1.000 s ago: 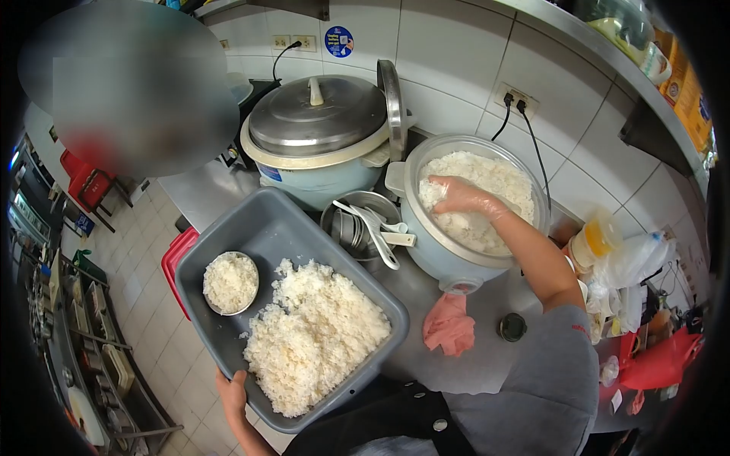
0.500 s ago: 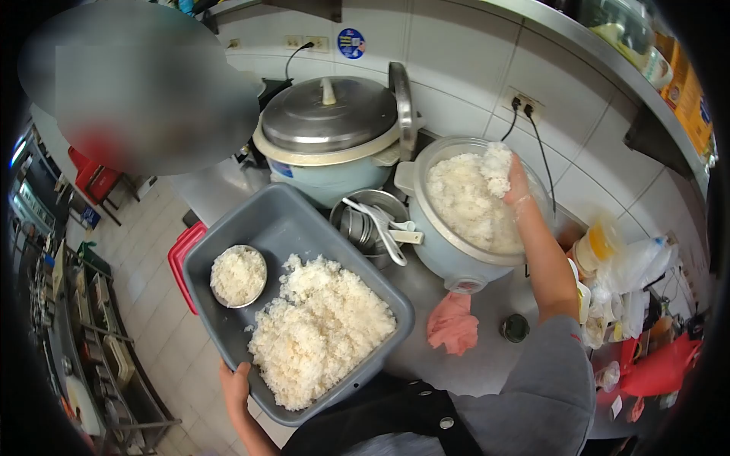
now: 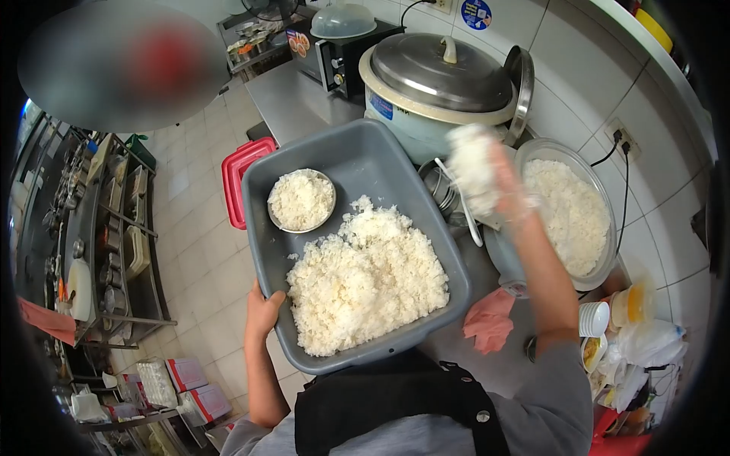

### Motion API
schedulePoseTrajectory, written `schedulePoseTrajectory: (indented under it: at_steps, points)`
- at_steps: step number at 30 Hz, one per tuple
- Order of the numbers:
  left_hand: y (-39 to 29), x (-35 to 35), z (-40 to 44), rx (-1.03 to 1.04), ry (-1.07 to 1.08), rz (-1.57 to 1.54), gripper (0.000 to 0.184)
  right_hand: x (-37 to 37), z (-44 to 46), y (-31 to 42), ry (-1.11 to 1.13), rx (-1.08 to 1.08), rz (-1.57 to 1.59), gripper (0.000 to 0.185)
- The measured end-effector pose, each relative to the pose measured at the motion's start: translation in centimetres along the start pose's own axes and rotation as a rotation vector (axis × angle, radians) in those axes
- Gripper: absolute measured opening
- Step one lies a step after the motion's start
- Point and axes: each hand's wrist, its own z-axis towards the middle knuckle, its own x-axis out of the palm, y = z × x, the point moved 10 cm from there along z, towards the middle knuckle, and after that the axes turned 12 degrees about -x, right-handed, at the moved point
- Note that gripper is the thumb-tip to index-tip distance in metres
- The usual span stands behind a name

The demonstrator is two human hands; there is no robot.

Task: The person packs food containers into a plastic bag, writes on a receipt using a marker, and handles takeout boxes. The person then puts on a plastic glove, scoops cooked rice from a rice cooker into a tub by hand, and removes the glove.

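Note:
My left hand (image 3: 264, 310) is closed around the near left edge of a grey plastic tub (image 3: 363, 156). Loose cooked rice (image 3: 365, 285) is heaped in the tub, and a small bowl of rice (image 3: 302, 200) stands at its far left. A clump of rice (image 3: 471, 169) sits in my right hand (image 3: 512, 188), which looks covered by a clear plastic glove and is blurred by motion. This hand is in the air between the tub and an uncovered rice cooker (image 3: 503, 254), which holds more white rice (image 3: 569, 216).
A larger lidded rice cooker (image 3: 411, 129) stands behind the tub, beside a black microwave (image 3: 334, 61). A metal pot with a white-handled utensil (image 3: 470, 216) lies between tub and cooker. A pink cloth (image 3: 488, 319) is on the counter. A red lid (image 3: 237, 178) shows left of the tub.
My right hand has moved left, out of the open cooker, carrying the rice clump toward the tub. The view has turned left; my left hand keeps its hold on the tub.

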Motion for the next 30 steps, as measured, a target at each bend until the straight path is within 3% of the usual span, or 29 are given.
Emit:
schedulePoseTrajectory:
  at_steps: [2,3,4,5,6,7,8,10,11,13,16,20,23,25,26,28,30]
  points:
    - [0.1,0.1,0.1,-0.003,0.006,-0.015,0.047,3.4,-0.2,-8.3,0.053,0.342,-0.245,0.051]
    - [0.2,0.1,0.2,0.001,0.014,-0.033,0.047,7.9,-1.7,-9.1,0.167,0.472,-0.363,0.049]
    - [0.6,0.0,0.4,-0.004,0.013,-0.034,0.047,8.9,-0.9,-11.8,0.344,0.278,-0.658,0.043]
    - [0.9,0.1,0.7,0.01,0.019,-0.035,0.047,11.7,-3.3,-15.5,0.477,0.499,-0.179,0.038]
    - [1.0,0.2,0.8,0.024,0.026,-0.035,0.046,12.0,-2.4,-18.6,0.691,0.3,-0.498,0.034]
    - [0.9,0.2,0.7,0.021,0.028,-0.033,0.046,13.1,-2.4,-21.0,0.838,0.164,-0.662,0.049]
    - [0.8,0.2,0.5,0.011,0.032,-0.034,0.046,14.0,-2.6,-21.3,0.835,0.167,-0.659,0.049]
    - [0.8,0.3,0.6,0.002,0.041,-0.03,0.046,16.2,-2.8,-19.4,0.914,0.071,-0.901,0.072]
    - [0.9,0.2,0.7,0.0,0.037,-0.052,0.046,17.3,-3.0,-17.2,0.897,0.162,-0.834,0.089]
    - [1.0,0.5,0.7,-0.001,0.044,-0.074,0.047,17.7,-2.5,-12.1,0.813,0.057,-0.841,0.093]
    - [0.7,0.4,0.3,-0.02,0.043,-0.079,0.046,13.7,-0.3,-3.7,0.653,-0.2,-0.973,0.099]
    - [0.5,0.3,0.3,0.003,0.023,-0.033,0.047,-0.1,1.2,8.6,0.229,-0.058,-1.309,0.07]
    - [1.3,0.1,0.9,0.009,0.024,-0.024,0.048,-11.5,-0.9,13.6,0.204,0.08,-1.621,0.071]
    - [1.5,0.6,1.3,0.032,0.052,-0.021,0.048,-15.5,-4.0,13.1,0.355,0.344,-1.677,0.084]
    - [1.6,0.5,1.3,0.017,0.041,-0.034,0.048,-16.7,-5.0,13.2,0.329,0.352,-1.691,0.084]
    - [1.4,0.5,1.1,0.009,0.037,-0.045,0.048,-15.5,-8.0,9.5,0.542,0.439,-1.513,0.099]
    - [1.2,0.4,0.9,0.002,0.031,-0.049,0.048,-15.0,-8.9,8.7,0.543,0.429,-1.549,0.104]
